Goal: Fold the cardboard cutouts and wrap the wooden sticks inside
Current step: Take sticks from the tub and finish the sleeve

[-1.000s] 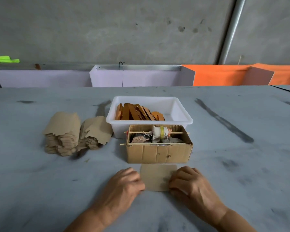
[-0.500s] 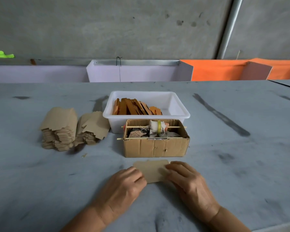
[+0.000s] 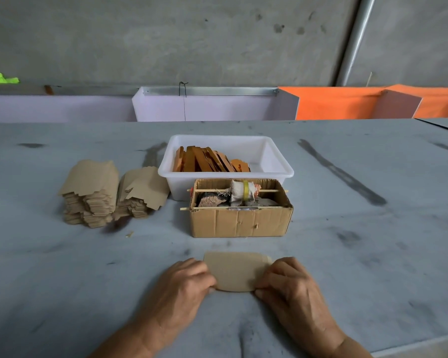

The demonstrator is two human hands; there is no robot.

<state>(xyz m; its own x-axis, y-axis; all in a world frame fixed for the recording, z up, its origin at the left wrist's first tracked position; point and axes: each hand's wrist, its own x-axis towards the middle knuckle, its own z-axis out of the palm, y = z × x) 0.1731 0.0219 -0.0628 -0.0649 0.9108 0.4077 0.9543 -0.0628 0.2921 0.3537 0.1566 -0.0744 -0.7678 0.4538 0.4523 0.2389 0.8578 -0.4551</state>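
A brown cardboard cutout (image 3: 235, 271) lies on the gray table (image 3: 373, 254), near the person. The left hand (image 3: 181, 288) pinches its left edge and the right hand (image 3: 291, 288) pinches its right edge. Farther away, orange wooden sticks (image 3: 210, 162) sit in a white tub (image 3: 272, 156). More cutouts (image 3: 93, 192) are stacked to the left.

Workshop: concrete wall (image 3: 166, 34), stained workbench (image 3: 62, 267), cutout stacks (image 3: 91, 195).

The left hand (image 3: 181, 288) and the right hand (image 3: 292, 288) are bare, with no gloves, rings or watch. Both forearms are uncovered to the bottom edge of the view; no sleeve shows.
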